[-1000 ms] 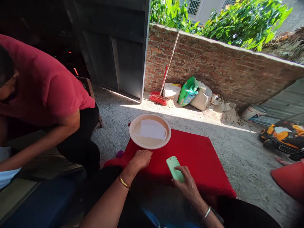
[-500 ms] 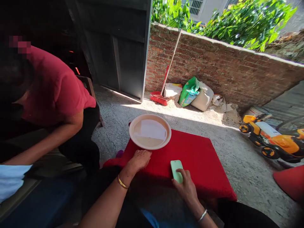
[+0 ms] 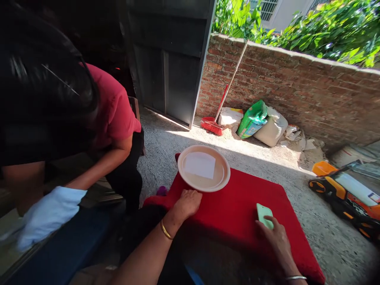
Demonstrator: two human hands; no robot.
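- Rough grey concrete floor (image 3: 162, 138), sunlit beyond a dark metal door (image 3: 178, 75); low red-brick wall (image 3: 237, 73) behind.
- Low table covered in plush red cloth (image 3: 234, 209), placed before the wearer.
- Round, pale-pink shallow basin (image 3: 204, 189), at the cloth's far left corner; clear liquid inside, with a bright white reflection.
- Flat, pale-green slab with rounded corners, phone-like (image 3: 262, 212), above the right-hand part of the cloth; whether it touches the cloth, cannot tell.
- Right hand (image 3: 276, 231): thumb along the slab's left side, fingers bent over its near end, gripping it; silver-coloured bangle (image 3: 296, 278) at the wrist.
- Left hand (image 3: 188, 204): fingers curled closed, at the cloth's near edge, just below the basin; gold-coloured bangle (image 3: 166, 229) at the wrist.
- Co-worker at left, bent forward: dark-red short-sleeved shirt (image 3: 118, 114), pale-blue glove (image 3: 52, 215).
- By the wall: red-bristled broom (image 3: 212, 126), green printed sack (image 3: 252, 120), off-white sack (image 3: 272, 128).
- Far right: yellow-and-black toy vehicle (image 3: 341, 190).
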